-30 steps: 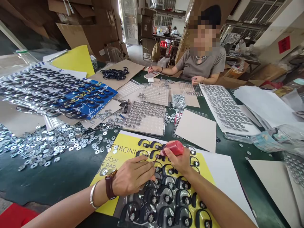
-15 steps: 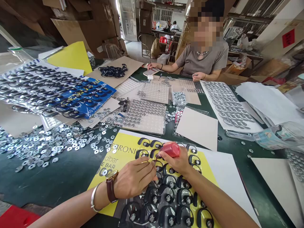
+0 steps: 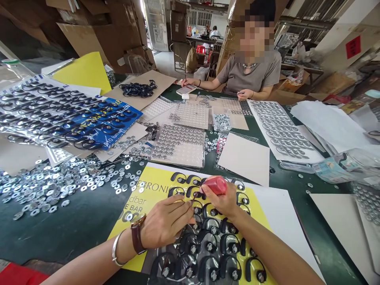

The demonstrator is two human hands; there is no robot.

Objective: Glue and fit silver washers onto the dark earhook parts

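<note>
My right hand (image 3: 224,200) is wrapped round a small red bottle (image 3: 215,185), tilted with its tip pointing down and left over the black hook-shaped parts (image 3: 209,246). These parts lie in rows under clear film on a yellow printed sheet (image 3: 261,209). Just left of the bottle tip is my left hand (image 3: 169,219), its thumb and fingers drawn together near one of the parts. Whatever those fingertips pinch is too small to make out. A watch and a bangle are on the left wrist.
Many loose metal washers (image 3: 71,182) lie at left. Behind are a tray of round parts (image 3: 181,146), a beige card (image 3: 245,158) and a blue sheet (image 3: 118,118) of black parts. Across the table sits a person (image 3: 249,75), one hand near a phone (image 3: 186,90).
The view has shifted slightly. Both my hands stay at nearly the same spot on the sheet, with the red bottle still held. The person's hand at right has moved a little.
</note>
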